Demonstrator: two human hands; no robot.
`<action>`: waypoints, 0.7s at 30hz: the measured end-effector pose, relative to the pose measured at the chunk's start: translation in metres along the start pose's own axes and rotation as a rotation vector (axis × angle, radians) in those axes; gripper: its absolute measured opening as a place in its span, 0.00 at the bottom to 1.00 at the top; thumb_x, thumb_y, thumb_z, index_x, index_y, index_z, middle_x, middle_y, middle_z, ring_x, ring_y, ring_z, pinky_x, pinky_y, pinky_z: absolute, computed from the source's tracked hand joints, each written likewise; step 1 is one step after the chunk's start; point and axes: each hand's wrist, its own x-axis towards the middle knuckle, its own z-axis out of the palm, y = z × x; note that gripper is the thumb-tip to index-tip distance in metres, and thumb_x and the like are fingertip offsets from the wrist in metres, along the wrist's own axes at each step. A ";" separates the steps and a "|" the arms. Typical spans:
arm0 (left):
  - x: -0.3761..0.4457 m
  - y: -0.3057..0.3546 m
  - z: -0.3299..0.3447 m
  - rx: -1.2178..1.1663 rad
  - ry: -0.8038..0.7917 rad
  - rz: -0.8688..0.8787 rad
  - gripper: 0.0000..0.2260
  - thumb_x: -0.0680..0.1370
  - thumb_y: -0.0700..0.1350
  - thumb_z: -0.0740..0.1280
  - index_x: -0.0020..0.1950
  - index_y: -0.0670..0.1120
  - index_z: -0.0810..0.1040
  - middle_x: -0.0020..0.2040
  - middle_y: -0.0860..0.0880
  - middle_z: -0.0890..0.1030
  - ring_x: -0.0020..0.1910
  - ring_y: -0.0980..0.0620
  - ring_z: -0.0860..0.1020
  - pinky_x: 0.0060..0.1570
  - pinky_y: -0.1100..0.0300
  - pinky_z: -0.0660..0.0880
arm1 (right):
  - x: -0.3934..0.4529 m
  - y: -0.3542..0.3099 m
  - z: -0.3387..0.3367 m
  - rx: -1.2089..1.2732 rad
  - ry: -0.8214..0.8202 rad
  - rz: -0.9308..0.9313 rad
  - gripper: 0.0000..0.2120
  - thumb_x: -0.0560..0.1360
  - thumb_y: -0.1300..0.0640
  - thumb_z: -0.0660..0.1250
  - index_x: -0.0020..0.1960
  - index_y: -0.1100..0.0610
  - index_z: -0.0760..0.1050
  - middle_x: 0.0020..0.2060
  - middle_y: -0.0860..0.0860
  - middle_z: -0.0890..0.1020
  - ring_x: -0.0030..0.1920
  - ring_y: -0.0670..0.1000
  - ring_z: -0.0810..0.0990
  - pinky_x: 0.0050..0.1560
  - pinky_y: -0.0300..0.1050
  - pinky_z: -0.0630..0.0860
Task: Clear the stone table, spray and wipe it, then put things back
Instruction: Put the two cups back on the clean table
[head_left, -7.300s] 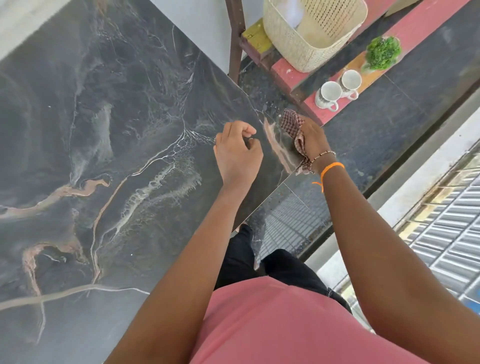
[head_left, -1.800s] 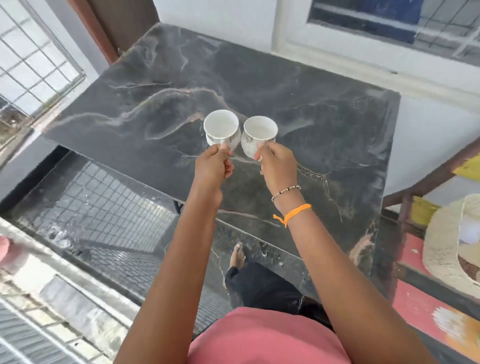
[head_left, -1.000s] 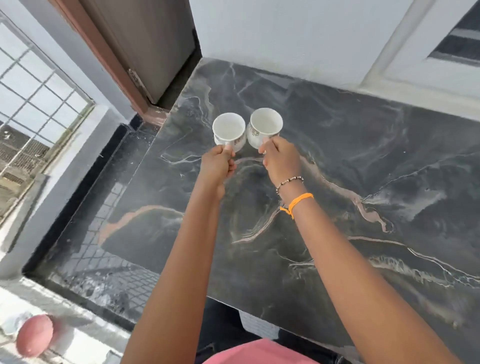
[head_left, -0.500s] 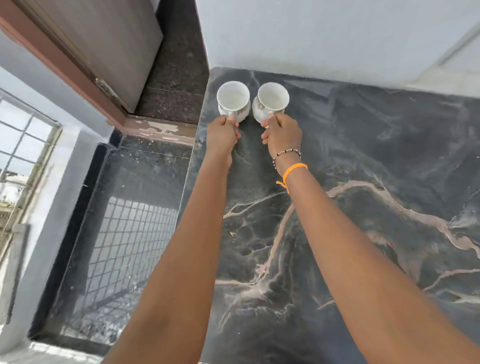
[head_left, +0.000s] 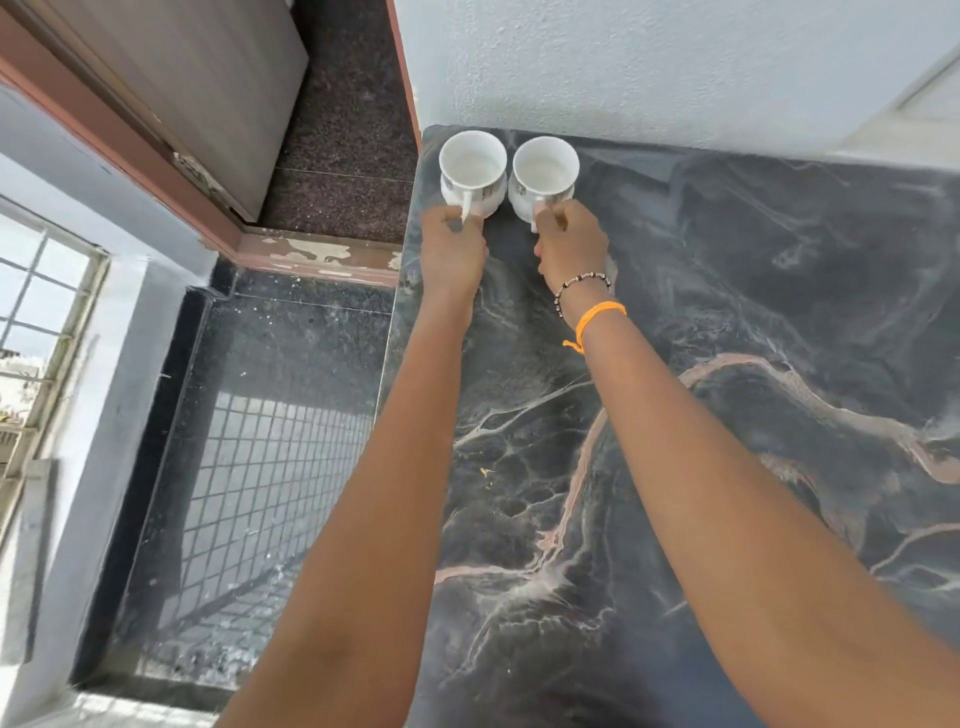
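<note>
Both hands, left hand (head_left: 451, 248) and right hand (head_left: 570, 243), pinch the handles of two white cups (head_left: 472, 167) (head_left: 545, 174) at the far corner of the stone surface (head_left: 727, 415), so a bump might knock the left cup off the edge.

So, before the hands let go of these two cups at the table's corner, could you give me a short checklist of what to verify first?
1. Left hand grips the handle of the left cup: ok.
2. Right hand grips the handle of the right cup: ok.
3. Both cups upright, mouths up, nothing visible inside: ok.
4. Cup bases fully resting on the stone table: cannot tell, the bases are hidden under the bowls.
5. Left cup clear of the table's left edge: cannot tell, it sits very near that edge.
6. Cups apart from each other: ok, a narrow gap shows between the rims.
</note>
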 end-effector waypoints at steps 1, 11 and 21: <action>-0.008 -0.002 0.001 -0.019 0.023 -0.023 0.08 0.79 0.46 0.60 0.53 0.43 0.67 0.40 0.46 0.72 0.35 0.52 0.70 0.36 0.62 0.68 | -0.003 0.002 -0.006 0.024 0.012 0.014 0.11 0.77 0.53 0.58 0.37 0.54 0.69 0.35 0.51 0.76 0.41 0.55 0.74 0.49 0.55 0.75; -0.137 -0.032 0.076 0.019 -0.147 -0.089 0.12 0.78 0.42 0.60 0.34 0.49 0.65 0.30 0.51 0.66 0.29 0.54 0.63 0.33 0.61 0.63 | -0.070 0.055 -0.131 0.261 -0.045 0.012 0.12 0.74 0.63 0.59 0.34 0.53 0.72 0.27 0.49 0.76 0.26 0.45 0.71 0.31 0.34 0.71; -0.324 -0.077 0.252 0.107 -0.430 -0.081 0.09 0.77 0.40 0.60 0.38 0.49 0.72 0.30 0.51 0.71 0.29 0.56 0.68 0.31 0.65 0.67 | -0.176 0.186 -0.363 0.421 0.126 0.092 0.11 0.76 0.64 0.59 0.36 0.56 0.73 0.28 0.50 0.76 0.25 0.44 0.69 0.32 0.35 0.69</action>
